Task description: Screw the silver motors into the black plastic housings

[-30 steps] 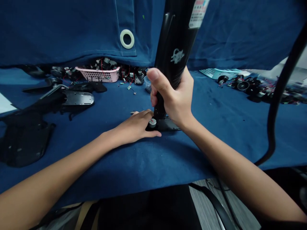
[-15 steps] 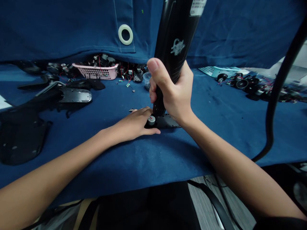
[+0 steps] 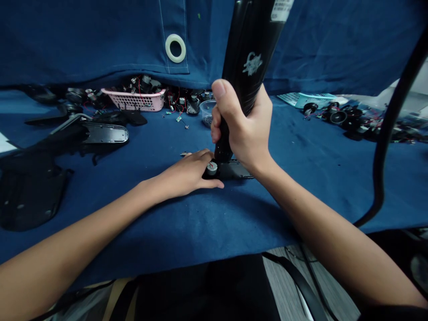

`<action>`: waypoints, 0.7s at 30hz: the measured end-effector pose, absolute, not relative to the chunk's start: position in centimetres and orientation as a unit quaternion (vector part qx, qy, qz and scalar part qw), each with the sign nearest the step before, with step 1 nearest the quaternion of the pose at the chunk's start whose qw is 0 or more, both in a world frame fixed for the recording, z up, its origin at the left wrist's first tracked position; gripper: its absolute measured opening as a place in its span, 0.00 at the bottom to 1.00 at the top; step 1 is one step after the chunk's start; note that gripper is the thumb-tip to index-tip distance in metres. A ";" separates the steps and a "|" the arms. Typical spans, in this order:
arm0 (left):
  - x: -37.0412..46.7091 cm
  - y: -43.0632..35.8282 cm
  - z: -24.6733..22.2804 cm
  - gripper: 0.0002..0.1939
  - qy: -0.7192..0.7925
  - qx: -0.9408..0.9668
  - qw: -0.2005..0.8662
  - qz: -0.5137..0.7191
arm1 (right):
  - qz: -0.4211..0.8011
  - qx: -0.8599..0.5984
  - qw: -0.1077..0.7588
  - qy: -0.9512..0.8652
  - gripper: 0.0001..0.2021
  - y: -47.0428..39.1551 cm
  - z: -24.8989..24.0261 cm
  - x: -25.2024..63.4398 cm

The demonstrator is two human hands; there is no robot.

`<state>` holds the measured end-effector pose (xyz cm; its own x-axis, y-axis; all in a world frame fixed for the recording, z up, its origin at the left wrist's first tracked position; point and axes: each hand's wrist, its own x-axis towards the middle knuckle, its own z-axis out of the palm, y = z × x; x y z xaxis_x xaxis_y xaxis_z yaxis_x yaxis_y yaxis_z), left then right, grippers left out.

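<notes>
My right hand is wrapped around the thick body of a black electric screwdriver, thumb along its side. The tool leans slightly right at the top, and its lower end meets a dark, elongated housing lying on the blue cloth. The tip itself is hidden. Around the housing's left end, my left hand grips it, with the thumb along the near edge and the fingers at the far side. Between thumb and fingers sits a small round motor with a red wire.
A pink basket full of parts and a clear tub of small pieces stand at the back. Black shells lie at left. Wired parts and a teal basket are at right, behind a hanging black cable.
My right hand and the screwdriver's upper part have shifted slightly right. My left hand stays on the housing, almost unmoved.
</notes>
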<state>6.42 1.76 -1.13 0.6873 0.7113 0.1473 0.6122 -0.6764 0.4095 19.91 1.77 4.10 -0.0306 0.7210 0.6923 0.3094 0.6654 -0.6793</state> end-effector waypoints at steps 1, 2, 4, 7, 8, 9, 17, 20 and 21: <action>6.4 1.8 -1.1 0.35 0.368 0.902 0.168 0.150 | 0.173 -0.370 0.591 -0.696 0.23 1.8 4.1 19.9; 6.4 1.8 -1.1 0.35 0.370 0.901 0.171 0.148 | 0.173 -0.369 0.590 -0.697 0.23 1.8 4.1 19.9; 6.5 1.8 -1.0 0.34 0.376 0.898 0.175 0.146 | 0.179 -0.366 0.582 -0.704 0.23 1.7 4.1 19.9; 6.5 1.8 -0.9 0.34 0.383 0.895 0.181 0.140 | 0.184 -0.367 0.585 -0.699 0.22 1.7 4.1 19.9; 6.5 1.8 -0.9 0.34 0.383 0.895 0.180 0.140 | 0.184 -0.369 0.591 -0.694 0.22 1.7 4.1 19.8; 6.5 1.8 -0.9 0.34 0.383 0.895 0.178 0.141 | 0.183 -0.371 0.595 -0.689 0.22 1.7 4.1 19.8; 6.4 2.0 -0.9 0.33 0.376 0.896 0.186 0.144 | 0.181 -0.373 0.592 -0.691 0.21 1.9 3.9 19.8; 6.4 2.0 -0.8 0.34 0.379 0.895 0.190 0.142 | 0.190 -0.363 0.593 -0.693 0.21 2.0 3.8 19.9; 6.4 2.0 -0.8 0.34 0.378 0.894 0.191 0.142 | 0.193 -0.362 0.592 -0.694 0.21 2.0 3.8 20.0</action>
<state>6.39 1.97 -0.79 0.6733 0.7313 0.1093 0.6227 -0.6406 0.4493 19.96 2.00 3.83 -0.0374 0.7314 0.6809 0.2745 0.6626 -0.6968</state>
